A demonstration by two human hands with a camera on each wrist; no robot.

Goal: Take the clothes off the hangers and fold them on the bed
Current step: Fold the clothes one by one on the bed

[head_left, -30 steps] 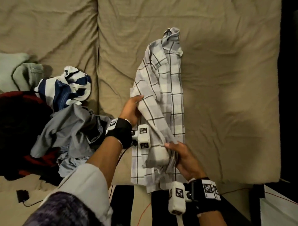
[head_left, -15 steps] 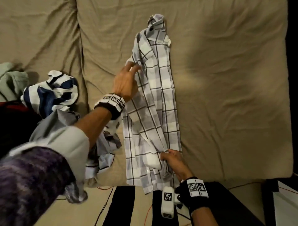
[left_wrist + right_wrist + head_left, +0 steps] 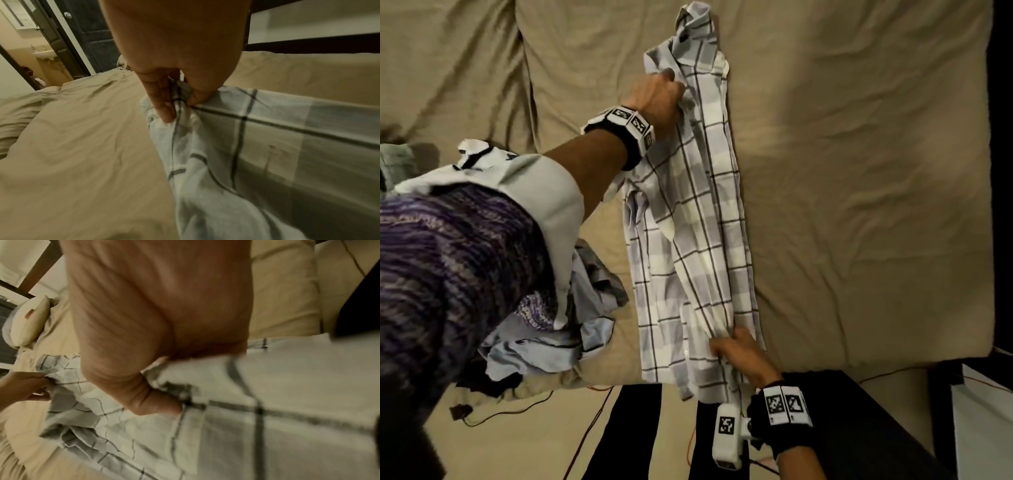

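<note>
**Q:** What does the figure show, and where is the task's garment?

**A:** A grey-and-white checked cotton shirt (image 3: 688,219) lies lengthwise on the bed covered by a tan wrinkled sheet (image 3: 859,171), collar at the far end, hem hanging just over the near edge. No hanger is visible in or near it, so it appears to be off its hanger.

**Q:** What are the hands doing?

**A:** The left hand (image 3: 657,99) pinches a bunch of cloth near the shoulder, below the collar; the left wrist view shows its fingers (image 3: 162,104) and thumb closed on a gathered pleat. The right hand (image 3: 739,353) grips a bunched fold near the hem, its thumb pressed into the fabric in the right wrist view. The cloth between the two grips runs as a long ridge.

**Q:** How far along is the folding?

**A:** Judged from the lie of the cloth, early to middle: the shirt is already narrowed into a long strip with the sides turned in, but the crosswise folds, hem toward collar, are not yet made.

**Q:** And the rest of the task?

**A:** Much appears left. A loose heap of pale blue and grey garments (image 3: 571,329) sits unfolded at the near left, partly hidden by the person's purple knitted sleeve (image 3: 448,267). Whether hangers remain in that heap cannot be told
</note>
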